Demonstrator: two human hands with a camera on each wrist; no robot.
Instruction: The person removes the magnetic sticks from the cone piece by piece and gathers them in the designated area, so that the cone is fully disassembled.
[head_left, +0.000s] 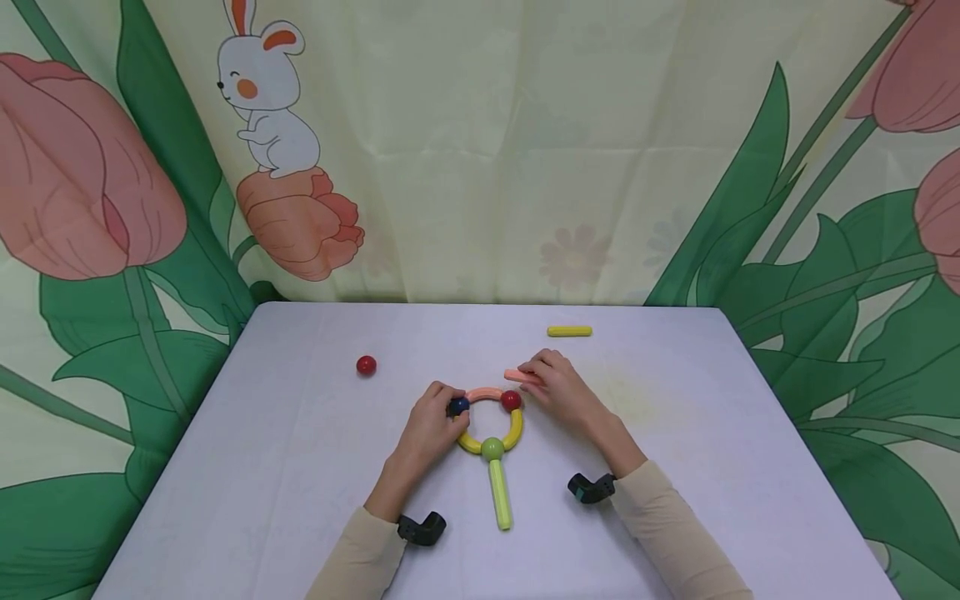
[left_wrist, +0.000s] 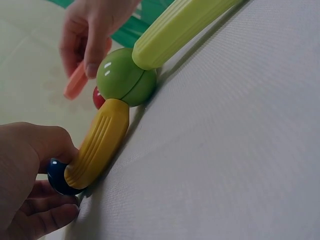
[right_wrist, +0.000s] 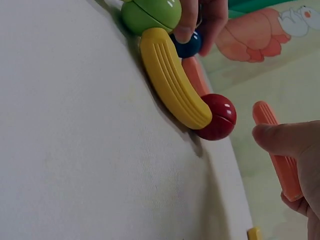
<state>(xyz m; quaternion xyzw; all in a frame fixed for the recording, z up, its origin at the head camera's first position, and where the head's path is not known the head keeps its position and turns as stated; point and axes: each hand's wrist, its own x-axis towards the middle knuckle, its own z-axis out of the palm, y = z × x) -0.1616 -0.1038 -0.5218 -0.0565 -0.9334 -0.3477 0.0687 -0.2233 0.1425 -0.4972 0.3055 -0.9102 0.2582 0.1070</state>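
A ring of toy rods and balls lies on the table. Two curved yellow rods (head_left: 514, 430) meet at a green ball (head_left: 492, 449), from which a straight light-green rod (head_left: 500, 496) points toward the person. The far side is a curved pink rod (head_left: 484, 392) between a blue ball (right_wrist: 188, 45) and a red ball (head_left: 511, 401). My left hand (head_left: 431, 423) pinches the blue ball at the ring's left side. Just beyond the red ball, my right hand (head_left: 564, 392) grips a straight pink rod (right_wrist: 280, 160) between thumb and fingers, raised above the table.
A loose red ball (head_left: 366, 365) sits on the white-covered table (head_left: 247, 500), left of the ring. Toward the back edge lies a straight yellow rod (head_left: 569, 331). Behind the table hangs a printed curtain (head_left: 480, 167) with tulips and a rabbit.
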